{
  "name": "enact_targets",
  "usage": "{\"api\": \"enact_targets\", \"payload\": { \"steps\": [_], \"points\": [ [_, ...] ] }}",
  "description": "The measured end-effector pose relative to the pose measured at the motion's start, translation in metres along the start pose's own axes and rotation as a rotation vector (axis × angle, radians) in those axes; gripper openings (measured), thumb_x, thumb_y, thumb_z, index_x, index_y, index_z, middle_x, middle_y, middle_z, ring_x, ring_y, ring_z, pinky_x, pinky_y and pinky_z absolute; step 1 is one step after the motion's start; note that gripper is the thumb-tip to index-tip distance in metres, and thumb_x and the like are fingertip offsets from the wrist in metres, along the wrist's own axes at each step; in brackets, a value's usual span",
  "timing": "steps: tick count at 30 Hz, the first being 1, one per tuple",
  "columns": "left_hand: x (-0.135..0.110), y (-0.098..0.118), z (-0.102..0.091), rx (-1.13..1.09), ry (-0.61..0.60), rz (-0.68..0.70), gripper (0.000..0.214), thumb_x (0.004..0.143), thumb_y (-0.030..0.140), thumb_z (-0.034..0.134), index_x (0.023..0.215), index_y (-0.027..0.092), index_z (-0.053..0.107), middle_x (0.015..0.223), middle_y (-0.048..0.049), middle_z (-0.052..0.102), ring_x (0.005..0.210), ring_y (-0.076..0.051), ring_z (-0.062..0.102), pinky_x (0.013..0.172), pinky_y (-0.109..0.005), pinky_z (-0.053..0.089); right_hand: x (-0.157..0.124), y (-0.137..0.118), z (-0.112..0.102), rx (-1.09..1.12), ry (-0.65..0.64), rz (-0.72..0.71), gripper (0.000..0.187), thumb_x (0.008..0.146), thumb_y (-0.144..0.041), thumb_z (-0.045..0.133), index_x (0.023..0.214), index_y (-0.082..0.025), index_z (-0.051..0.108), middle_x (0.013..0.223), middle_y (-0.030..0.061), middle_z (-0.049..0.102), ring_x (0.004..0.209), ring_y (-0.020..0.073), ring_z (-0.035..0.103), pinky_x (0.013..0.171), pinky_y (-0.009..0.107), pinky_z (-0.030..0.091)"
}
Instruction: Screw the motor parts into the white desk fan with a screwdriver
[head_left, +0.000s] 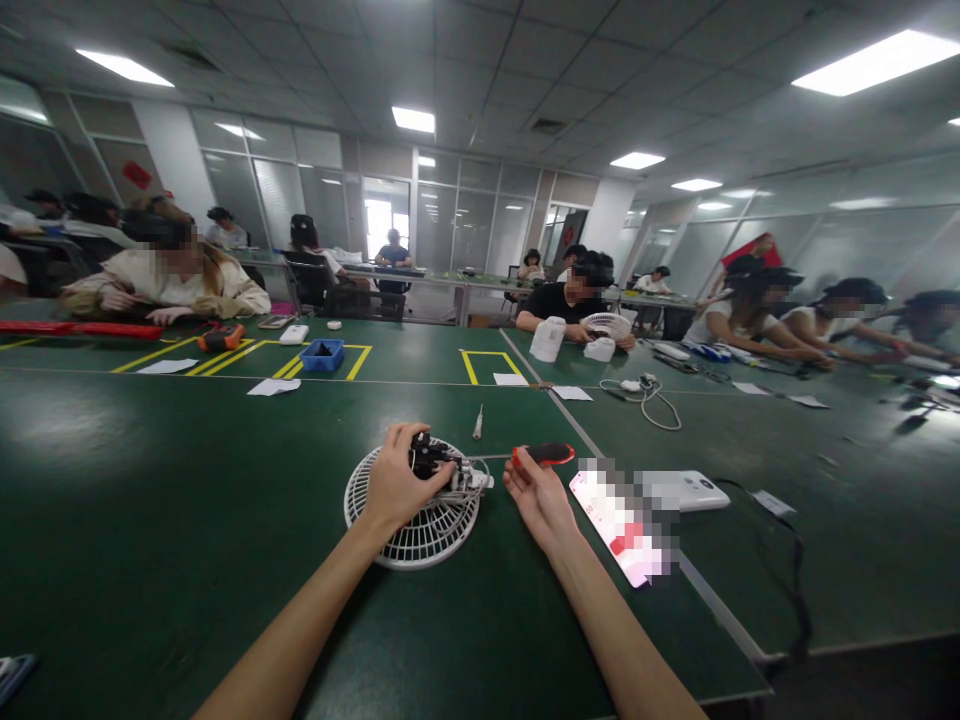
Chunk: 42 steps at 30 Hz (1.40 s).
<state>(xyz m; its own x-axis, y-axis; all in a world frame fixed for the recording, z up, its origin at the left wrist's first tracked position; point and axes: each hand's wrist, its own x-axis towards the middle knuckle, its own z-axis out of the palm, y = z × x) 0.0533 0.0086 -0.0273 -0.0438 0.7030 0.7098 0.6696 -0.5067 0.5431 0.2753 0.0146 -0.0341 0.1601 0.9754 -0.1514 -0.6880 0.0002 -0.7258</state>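
Note:
A white round fan grille (411, 520) lies flat on the green table (187, 500) in front of me. On top of it sits a black motor part with wires (431, 458). My left hand (397, 482) is closed around that black part and holds it on the grille. My right hand (536, 495) rests palm up just right of the grille, fingers loosely curled under a screwdriver with a red and black handle (544, 454). The screwdriver's shaft points left toward the motor part.
A second small screwdriver (478, 423) lies beyond the grille. A phone (619, 520) and a white device (686, 490) with a black cable lie to my right. A blue tray (322, 355), papers and other people at work fill the far side.

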Motion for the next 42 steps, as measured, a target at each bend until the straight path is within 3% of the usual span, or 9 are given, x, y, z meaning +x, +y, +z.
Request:
{"api": "enact_targets", "payload": {
  "steps": [8,14,18,26,29,32,35,38,42],
  "points": [
    [0.0003,-0.0001,-0.0007,0.011,-0.004,0.005,0.048,0.079,0.042,0.077,0.118,0.023,0.056,0.114,-0.0074,0.059,0.102,-0.025,0.065,0.088,-0.042,0.056,-0.0008,-0.0033,0.0009,0.075,-0.051,-0.056,0.046,0.057,-0.01,0.091,0.093,-0.024,0.066,0.092,0.0021,0.08,0.09,0.0181,0.076,0.086,0.031,0.06],
    [-0.0001,-0.0005,-0.0004,0.015,-0.004,0.022,0.045,0.083,0.043,0.072,0.119,0.023,0.055,0.114,-0.0078,0.059,0.103,-0.025,0.064,0.088,-0.042,0.056,-0.0012,-0.0031,0.003,0.076,0.013,-0.024,0.042,0.063,-0.026,0.093,0.095,-0.028,0.066,0.083,-0.0024,0.077,0.078,0.0164,0.074,0.076,0.031,0.061],
    [0.0002,0.0008,-0.0014,0.02,-0.002,0.02,0.044,0.082,0.043,0.073,0.117,0.023,0.056,0.113,-0.0075,0.06,0.101,-0.025,0.065,0.087,-0.042,0.057,-0.0005,-0.0032,0.0014,0.058,0.001,-0.081,0.046,0.061,-0.025,0.094,0.098,-0.03,0.067,0.076,-0.0067,0.073,0.066,0.0121,0.069,0.069,0.026,0.059],
    [0.0007,0.0019,-0.0021,0.014,-0.001,0.012,0.044,0.081,0.042,0.074,0.117,0.022,0.056,0.114,-0.0082,0.06,0.102,-0.026,0.065,0.088,-0.043,0.057,-0.0003,-0.0074,0.0011,0.091,-0.041,-0.106,0.037,0.061,-0.012,0.089,0.09,-0.024,0.069,0.087,-0.0003,0.078,0.088,0.016,0.075,0.085,0.029,0.06],
    [0.001,0.0017,-0.0016,0.01,0.015,0.022,0.044,0.08,0.041,0.074,0.117,0.023,0.057,0.112,-0.0078,0.061,0.1,-0.025,0.065,0.088,-0.044,0.057,0.0005,-0.0071,0.0007,0.088,-0.027,-0.079,0.034,0.064,-0.016,0.088,0.091,-0.024,0.069,0.087,0.0008,0.078,0.09,0.0177,0.075,0.088,0.032,0.061],
    [0.0007,0.0008,-0.0012,0.014,0.012,0.028,0.044,0.081,0.042,0.073,0.117,0.023,0.057,0.113,-0.0076,0.061,0.1,-0.025,0.065,0.087,-0.043,0.057,0.0012,-0.0055,-0.0007,0.071,-0.012,-0.034,0.035,0.066,-0.027,0.091,0.092,-0.026,0.068,0.085,0.0001,0.077,0.086,0.0182,0.075,0.084,0.033,0.062],
    [0.0002,0.0005,-0.0015,0.019,0.006,0.031,0.044,0.082,0.043,0.072,0.117,0.023,0.056,0.114,-0.0076,0.06,0.1,-0.025,0.065,0.086,-0.042,0.057,0.0021,-0.0042,-0.0022,0.039,0.013,-0.008,0.037,0.064,-0.032,0.093,0.091,-0.027,0.068,0.078,-0.0022,0.074,0.071,0.0158,0.072,0.07,0.029,0.062],
    [-0.0003,0.0008,-0.0018,0.028,-0.006,0.019,0.046,0.081,0.043,0.072,0.118,0.023,0.055,0.114,-0.0079,0.06,0.1,-0.025,0.065,0.086,-0.041,0.057,0.0033,-0.0034,-0.0028,0.017,0.024,-0.01,0.035,0.062,-0.028,0.094,0.085,-0.024,0.068,0.073,-0.0017,0.073,0.063,0.0136,0.068,0.061,0.025,0.059],
    [-0.0004,0.0009,-0.0014,0.038,-0.002,0.014,0.047,0.08,0.042,0.074,0.118,0.023,0.055,0.113,-0.0076,0.059,0.101,-0.025,0.065,0.086,-0.042,0.057,0.0044,-0.0023,-0.0031,0.048,0.019,-0.011,0.035,0.059,-0.017,0.093,0.083,-0.023,0.067,0.083,0.0017,0.077,0.073,0.0164,0.073,0.066,0.027,0.062]
  ]
}}
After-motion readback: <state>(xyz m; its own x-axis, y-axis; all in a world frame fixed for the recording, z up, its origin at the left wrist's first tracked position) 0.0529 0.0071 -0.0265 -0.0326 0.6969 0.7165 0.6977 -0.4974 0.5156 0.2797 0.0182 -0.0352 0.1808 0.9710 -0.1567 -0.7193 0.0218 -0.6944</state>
